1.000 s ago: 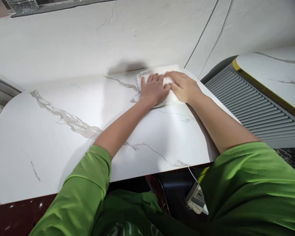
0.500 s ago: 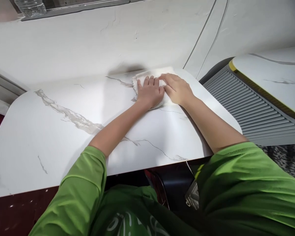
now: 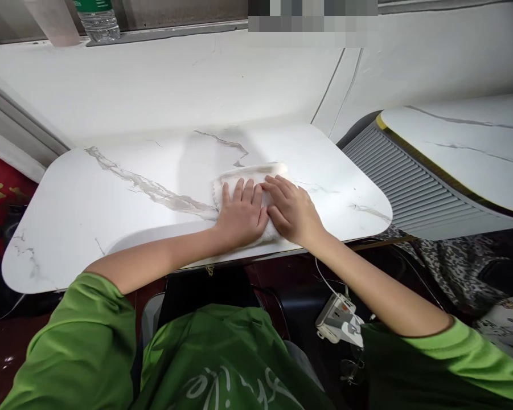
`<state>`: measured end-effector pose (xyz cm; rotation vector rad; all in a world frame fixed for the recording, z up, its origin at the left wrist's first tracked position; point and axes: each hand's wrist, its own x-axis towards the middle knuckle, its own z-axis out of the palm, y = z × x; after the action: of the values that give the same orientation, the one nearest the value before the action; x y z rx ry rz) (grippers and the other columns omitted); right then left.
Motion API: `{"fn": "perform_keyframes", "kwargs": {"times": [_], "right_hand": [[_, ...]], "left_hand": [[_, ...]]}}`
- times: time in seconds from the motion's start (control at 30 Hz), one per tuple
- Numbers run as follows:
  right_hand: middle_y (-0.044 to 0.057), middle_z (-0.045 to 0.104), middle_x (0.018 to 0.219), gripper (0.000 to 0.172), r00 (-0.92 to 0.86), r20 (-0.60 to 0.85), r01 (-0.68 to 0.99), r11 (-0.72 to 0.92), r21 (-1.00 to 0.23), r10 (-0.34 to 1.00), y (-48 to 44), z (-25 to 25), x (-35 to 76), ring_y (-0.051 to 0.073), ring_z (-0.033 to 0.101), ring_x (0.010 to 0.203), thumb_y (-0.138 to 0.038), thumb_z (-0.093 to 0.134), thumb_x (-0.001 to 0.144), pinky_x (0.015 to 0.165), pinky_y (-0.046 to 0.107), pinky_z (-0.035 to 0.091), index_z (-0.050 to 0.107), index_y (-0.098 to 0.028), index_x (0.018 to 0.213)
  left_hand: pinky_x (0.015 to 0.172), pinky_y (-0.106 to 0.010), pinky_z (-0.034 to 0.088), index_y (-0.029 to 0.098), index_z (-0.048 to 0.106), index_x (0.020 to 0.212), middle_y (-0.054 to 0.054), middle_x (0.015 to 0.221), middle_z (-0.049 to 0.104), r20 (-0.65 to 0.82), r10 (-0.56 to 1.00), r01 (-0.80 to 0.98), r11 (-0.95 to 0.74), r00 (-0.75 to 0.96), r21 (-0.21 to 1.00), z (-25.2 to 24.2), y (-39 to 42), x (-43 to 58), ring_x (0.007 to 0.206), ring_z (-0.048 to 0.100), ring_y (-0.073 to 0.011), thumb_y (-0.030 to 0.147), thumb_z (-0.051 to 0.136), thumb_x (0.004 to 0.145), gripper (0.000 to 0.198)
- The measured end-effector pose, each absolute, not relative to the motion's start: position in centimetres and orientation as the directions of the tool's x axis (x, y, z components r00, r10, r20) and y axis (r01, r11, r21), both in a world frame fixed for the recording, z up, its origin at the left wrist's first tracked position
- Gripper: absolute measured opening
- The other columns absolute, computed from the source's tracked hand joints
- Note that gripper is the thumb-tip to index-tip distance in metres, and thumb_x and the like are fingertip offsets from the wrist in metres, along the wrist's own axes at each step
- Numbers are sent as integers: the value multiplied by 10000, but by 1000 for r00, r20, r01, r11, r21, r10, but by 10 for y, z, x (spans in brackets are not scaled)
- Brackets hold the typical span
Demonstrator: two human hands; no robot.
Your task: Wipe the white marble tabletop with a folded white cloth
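Note:
A white cloth [image 3: 250, 171] lies on the white marble-patterned table [image 3: 123, 210], close to its front edge. My left hand [image 3: 241, 216] rests flat on the cloth with its fingers spread and pointing toward the wall. Right beside it, my right hand [image 3: 292, 210] presses on the cloth's right part, fingers extended and slightly bent. The two thumbs almost meet. Much of the cloth is hidden under both hands.
A second marble-patterned table [image 3: 465, 136] with a ribbed grey side stands at the right. A water bottle [image 3: 100, 23] is on the ledge behind. Below the front edge hangs a power strip [image 3: 339, 316] with cables. Red fabric [image 3: 0, 193] shows at left.
Both hands have drawn the cloth from the table's back edge toward me, close to the front edge. The view has shifted, bringing more of the bottle and the power strip into sight.

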<state>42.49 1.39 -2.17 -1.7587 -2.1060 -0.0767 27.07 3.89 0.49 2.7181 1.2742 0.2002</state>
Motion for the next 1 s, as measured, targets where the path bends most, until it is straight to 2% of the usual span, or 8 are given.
{"fn": "perform_keyframes", "kwargs": {"times": [0.2,0.4,0.57,0.77,1.0], "right_hand": [[123,543,1441,530,-162,335,945,244,-217,928,21,-19,404,321,424,1385,-230,335,868,1080,544,373,510,-204,1367],[111,520,1457,515,-118,318,967,181,-178,941,70,-23,399,297,406,1390,-248,276,908,1067,519,384,484,-221,1378],[122,506,1462,491,-89,322,961,166,-222,943,126,-28,398,328,399,1378,-294,279,931,1042,576,366,476,-247,1379],[113,497,1469,498,-119,299,947,199,-253,947,192,-29,405,315,387,1385,-297,270,946,1050,562,349,459,-265,1405],[91,479,1491,522,-102,289,949,180,-258,952,219,-32,411,303,370,1403,-289,249,952,1064,554,346,435,-270,1439]], "left_hand": [[1227,-563,146,75,370,1501,-172,1589,341,77,781,766,-624,620,154,5,35,252,1492,269,-320,307,308,998,558],[1238,-518,128,89,347,1505,-149,1596,337,59,786,767,-614,615,189,5,90,252,1503,244,-283,278,304,1001,540],[1244,-476,128,126,360,1495,-107,1588,366,88,792,764,-607,604,220,4,145,251,1492,272,-234,261,292,994,523],[1239,-465,129,205,410,1473,-75,1571,399,134,832,803,-554,538,218,2,196,259,1471,309,-213,240,286,985,504],[1242,-458,120,225,393,1489,-56,1588,372,130,844,815,-536,520,221,-1,219,264,1490,272,-195,260,265,995,511]]}}
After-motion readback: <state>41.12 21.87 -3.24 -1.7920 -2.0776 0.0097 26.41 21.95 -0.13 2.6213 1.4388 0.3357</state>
